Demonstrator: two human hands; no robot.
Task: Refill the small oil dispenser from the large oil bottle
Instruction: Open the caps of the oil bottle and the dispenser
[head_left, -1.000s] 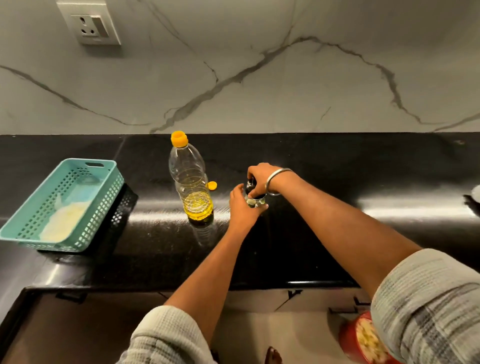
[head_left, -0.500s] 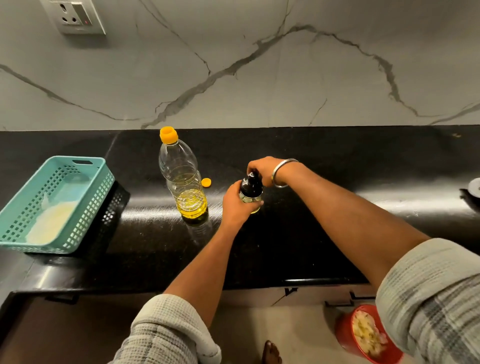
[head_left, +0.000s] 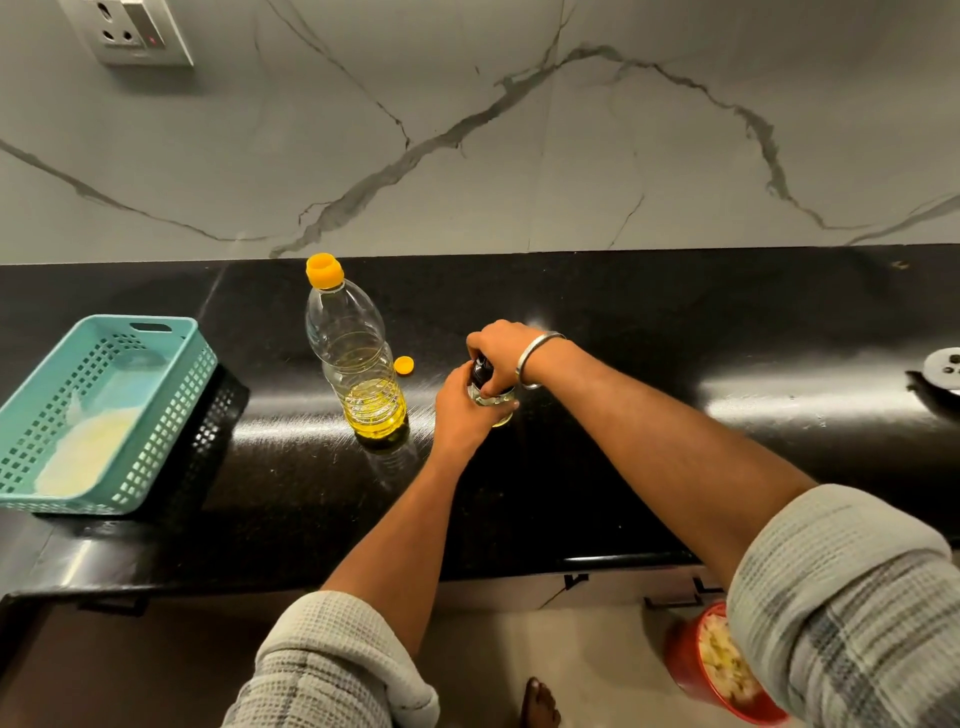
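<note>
The large clear oil bottle (head_left: 358, 358) stands upright on the black counter (head_left: 675, 322), with yellow oil in its lower part and an orange cap on its neck. Just right of it a small orange cap (head_left: 403, 365) lies on the counter. The small glass oil dispenser (head_left: 492, 402) with a black top stands right of that. My left hand (head_left: 465, 410) grips its glass body from the left. My right hand (head_left: 501, 356), a metal bangle on the wrist, grips the black top from above. Most of the dispenser is hidden by the two hands.
A teal perforated basket (head_left: 156, 415) with something pale inside sits at the counter's left end. A wall socket (head_left: 132, 31) is on the marble backsplash. A round metal fitting (head_left: 943, 369) shows at the right edge. A red bucket (head_left: 719, 670) stands on the floor.
Both hands stay on the dispenser. Half a second ago the black top stood exposed; now my right hand covers it again from above.
</note>
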